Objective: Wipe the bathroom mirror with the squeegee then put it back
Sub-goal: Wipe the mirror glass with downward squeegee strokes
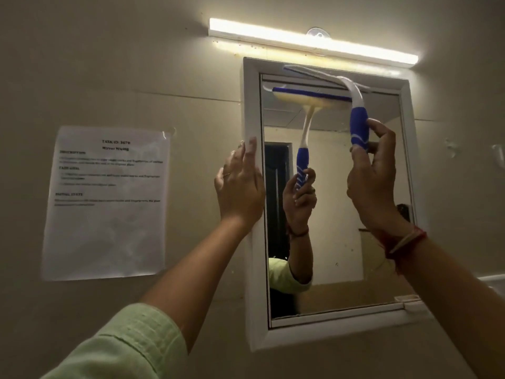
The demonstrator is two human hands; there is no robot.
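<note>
**Squeegee at the top of the mirror**

My right hand (373, 176) is closed around the blue grip of the blue-and-white plastic squeegee (358, 127), fingers and thumb wrapped on the handle. Its white neck curves up and left, and the blade lies along the top edge of the white-framed rectangular wall mirror (336, 203), blurred where it meets the upper frame. My left hand (240, 184) is open with its fingers straight, lying flat against the left side of the frame and holding nothing. The glass reflects the squeegee, my hand and a pale green sleeve. Above the frame a long white tube light (311, 41) glows. On the beige wall to the left a printed sheet of paper (109, 203) is taped. No container shows here.
</note>
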